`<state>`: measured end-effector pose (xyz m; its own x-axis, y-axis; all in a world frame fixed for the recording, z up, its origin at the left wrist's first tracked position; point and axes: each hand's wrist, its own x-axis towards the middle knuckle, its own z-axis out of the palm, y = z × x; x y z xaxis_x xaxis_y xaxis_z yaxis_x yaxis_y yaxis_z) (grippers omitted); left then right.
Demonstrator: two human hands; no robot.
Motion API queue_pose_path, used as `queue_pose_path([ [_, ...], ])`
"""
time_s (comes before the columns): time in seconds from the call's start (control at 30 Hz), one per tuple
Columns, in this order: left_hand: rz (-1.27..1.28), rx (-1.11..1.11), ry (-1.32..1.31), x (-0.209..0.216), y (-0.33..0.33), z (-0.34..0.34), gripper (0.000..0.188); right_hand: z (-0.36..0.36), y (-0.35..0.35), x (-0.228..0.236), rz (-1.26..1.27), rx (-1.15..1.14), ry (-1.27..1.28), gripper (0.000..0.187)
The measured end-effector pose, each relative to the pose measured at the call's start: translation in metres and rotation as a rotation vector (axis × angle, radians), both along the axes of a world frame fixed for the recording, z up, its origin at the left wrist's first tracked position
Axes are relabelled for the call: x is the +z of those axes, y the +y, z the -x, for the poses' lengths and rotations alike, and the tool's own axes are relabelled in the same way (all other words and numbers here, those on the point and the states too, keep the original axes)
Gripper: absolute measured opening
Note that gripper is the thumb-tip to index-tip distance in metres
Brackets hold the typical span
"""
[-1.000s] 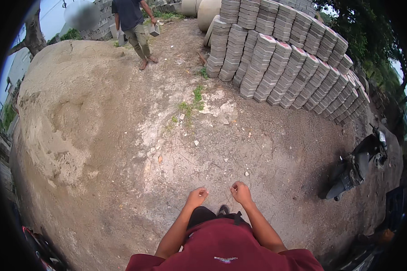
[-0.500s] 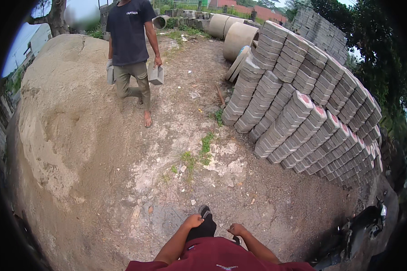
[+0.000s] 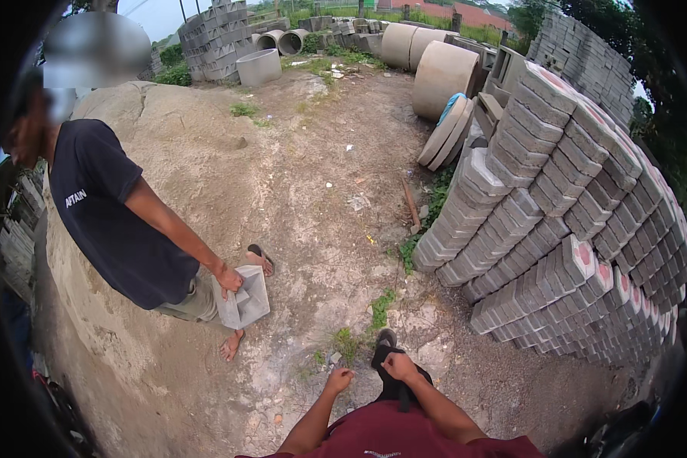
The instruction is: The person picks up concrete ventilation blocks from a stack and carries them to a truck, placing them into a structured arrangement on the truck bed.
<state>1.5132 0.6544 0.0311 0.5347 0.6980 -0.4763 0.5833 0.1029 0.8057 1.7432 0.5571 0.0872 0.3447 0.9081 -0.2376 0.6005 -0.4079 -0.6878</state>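
My left hand (image 3: 340,379) is loosely closed in front of my body, just above the ground, with nothing seen in it. To its right, my right hand (image 3: 399,367) is curled in a fist over my black trouser leg; nothing shows between its fingers. One dark shoe (image 3: 387,337) reaches forward beneath my hands. At my left, a person in a dark T-shirt (image 3: 122,221) passes close by. That person's hand (image 3: 229,281) grips a grey concrete block (image 3: 254,298) by its edge.
A large sand heap (image 3: 91,282) rises on the left. Stacked grey paving blocks (image 3: 527,221) line the right side. Farther off are concrete pipes (image 3: 444,80), round slabs (image 3: 446,133) and a block stack (image 3: 217,42). Stony ground (image 3: 328,237) with weeds runs between, and a wooden stick (image 3: 411,204) lies there.
The person with the block has come much nearer and to my left. The view has shifted forward, with the paving stacks closer. My hands have swung, the right now farther forward.
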Motion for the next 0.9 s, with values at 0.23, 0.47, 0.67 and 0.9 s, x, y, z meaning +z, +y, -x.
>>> queue_pose_path([
  [0.23, -0.1, 0.036, 0.058, 0.043, 0.185, -0.103, 0.036, -0.117, 0.211, 0.022, -0.206, 0.097, -0.033, 0.015],
  [0.47, -0.012, 0.534, -0.339, 0.111, 0.381, -0.213, 0.013, -0.198, 0.396, 0.08, 0.074, 0.113, -0.069, 0.031],
  [0.67, -0.223, 0.436, 0.0, 0.145, 0.568, -0.27, 0.025, -0.248, 0.575, 0.047, -0.103, 0.222, -0.04, 0.03],
  [0.9, -0.234, 0.308, 0.287, 0.192, 0.822, -0.292, 0.034, -0.3, 0.837, 0.166, 0.182, 0.133, -0.321, 0.041],
])
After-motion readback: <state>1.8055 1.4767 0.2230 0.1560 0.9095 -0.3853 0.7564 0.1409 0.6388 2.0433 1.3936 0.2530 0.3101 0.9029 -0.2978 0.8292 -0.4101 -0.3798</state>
